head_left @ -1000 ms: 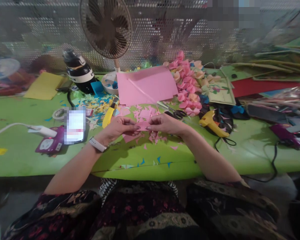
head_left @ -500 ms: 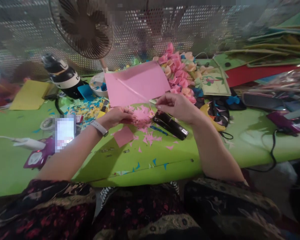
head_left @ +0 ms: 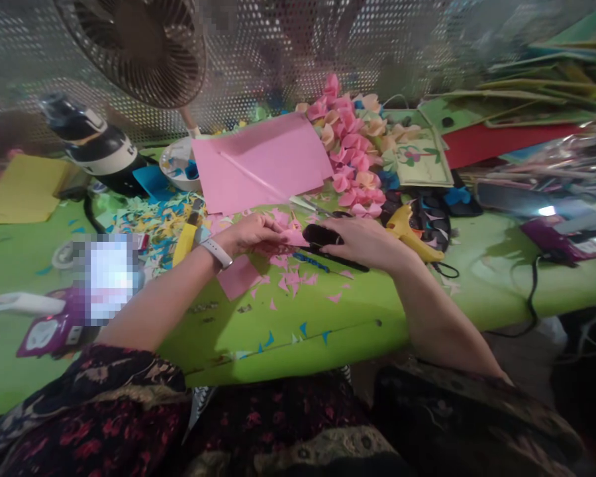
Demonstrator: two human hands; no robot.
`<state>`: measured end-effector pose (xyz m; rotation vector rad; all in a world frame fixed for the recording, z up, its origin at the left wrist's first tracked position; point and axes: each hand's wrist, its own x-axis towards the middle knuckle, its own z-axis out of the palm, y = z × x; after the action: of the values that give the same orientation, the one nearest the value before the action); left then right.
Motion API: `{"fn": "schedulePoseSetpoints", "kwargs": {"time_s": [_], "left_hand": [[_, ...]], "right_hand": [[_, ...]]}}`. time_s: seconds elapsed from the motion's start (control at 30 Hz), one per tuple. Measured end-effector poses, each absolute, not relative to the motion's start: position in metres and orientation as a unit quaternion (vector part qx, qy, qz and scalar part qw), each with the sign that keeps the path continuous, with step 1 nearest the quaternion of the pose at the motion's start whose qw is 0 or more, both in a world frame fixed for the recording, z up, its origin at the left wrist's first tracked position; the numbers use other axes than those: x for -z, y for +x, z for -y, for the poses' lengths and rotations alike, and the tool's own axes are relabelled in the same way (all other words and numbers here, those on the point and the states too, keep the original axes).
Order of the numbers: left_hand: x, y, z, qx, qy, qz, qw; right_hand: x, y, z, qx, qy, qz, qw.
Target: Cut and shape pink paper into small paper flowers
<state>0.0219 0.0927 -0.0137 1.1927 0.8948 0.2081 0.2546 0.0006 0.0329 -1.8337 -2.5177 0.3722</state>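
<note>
My left hand (head_left: 251, 233) pinches a small piece of pink paper (head_left: 295, 238) between thumb and fingertips, its right edge at the head of a black stapler (head_left: 320, 236). Over that stapler lies my right hand (head_left: 362, 240), fingers closed round its body, which partly hides it. Beneath the hands, pink paper scraps (head_left: 293, 279) are scattered on the green table. A pink paper square (head_left: 239, 276) rests below my left wrist, and a blue twisted strip (head_left: 312, 263) lies just under the stapler. Behind my right hand is a thin pale stick-like object (head_left: 302, 204).
A large pink sheet (head_left: 263, 159) lies behind the hands, beside a heap of paper flowers (head_left: 350, 159). Leftward stand a fan (head_left: 139, 46), a black bottle (head_left: 102, 149) and a white bowl (head_left: 166, 162). A yellow glue gun (head_left: 412, 232) is at right.
My right hand has let go of a small pale object and moved down onto the stapler. My left hand has brought the pink paper to the stapler's head. The view has shifted slightly.
</note>
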Motion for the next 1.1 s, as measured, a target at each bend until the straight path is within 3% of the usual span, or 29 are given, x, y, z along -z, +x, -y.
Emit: {"fn": "schedulePoseSetpoints", "kwargs": {"time_s": [0.33,0.5,0.67,0.9,1.1], "left_hand": [[0.016,0.033,-0.074,-0.102,0.528,-0.391,0.747],[0.022,0.033,-0.074,-0.116,0.522,-0.406,0.741],[0.023,0.034,-0.074,-0.167,0.516,-0.416,0.730],[0.015,0.036,-0.074,-0.233,0.502,-0.408,0.726],[0.014,0.030,-0.072,-0.228,0.498,-0.392,0.740]], "right_hand": [[-0.025,0.267,-0.006,-0.229,-0.510,0.823,0.104],[-0.034,0.265,-0.005,-0.287,-0.524,0.790,0.137],[-0.028,0.258,-0.029,-0.302,-0.578,0.721,0.233],[-0.024,0.247,-0.062,-0.356,-0.539,0.750,0.144],[-0.013,0.246,-0.064,-0.406,-0.529,0.722,0.183]]}}
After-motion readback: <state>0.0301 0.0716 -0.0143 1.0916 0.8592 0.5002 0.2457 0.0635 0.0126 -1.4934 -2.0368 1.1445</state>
